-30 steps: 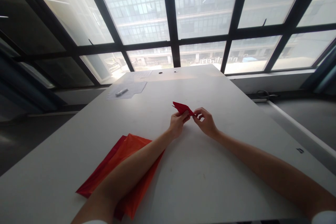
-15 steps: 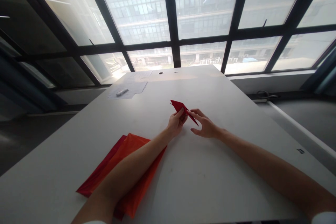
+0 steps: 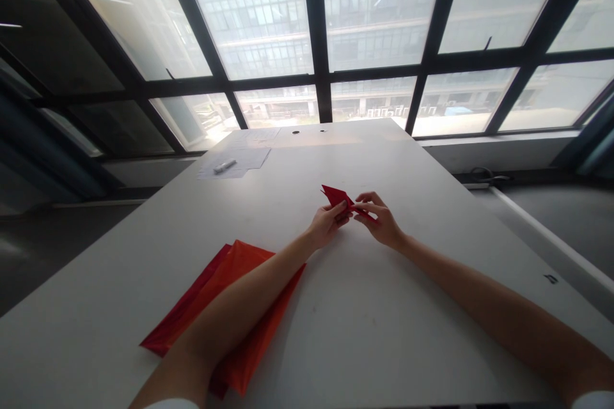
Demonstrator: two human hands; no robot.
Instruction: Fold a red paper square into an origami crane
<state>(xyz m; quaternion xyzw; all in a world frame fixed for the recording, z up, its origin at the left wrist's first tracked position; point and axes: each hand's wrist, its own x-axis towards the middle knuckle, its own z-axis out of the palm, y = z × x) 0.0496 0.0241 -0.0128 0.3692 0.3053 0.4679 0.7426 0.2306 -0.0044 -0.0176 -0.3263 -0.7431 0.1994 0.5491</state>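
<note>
A small folded red paper piece (image 3: 336, 195) is held just above the white table (image 3: 364, 332), a little past its middle. My left hand (image 3: 326, 225) pinches its near left side between thumb and fingers. My right hand (image 3: 378, 216) pinches the pointed right end. Both hands meet at the paper, fingers curled round it. Part of the paper is hidden behind my fingers.
A stack of red and orange paper sheets (image 3: 240, 307) lies under my left forearm near the table's front left. White sheets (image 3: 242, 160) with a small white marker-like object (image 3: 224, 166) lie at the far left. Large windows stand beyond the far edge.
Half a second ago my right hand was spread beside the paper's tip. It has closed on that tip again, and the paper has shifted slightly to the right.
</note>
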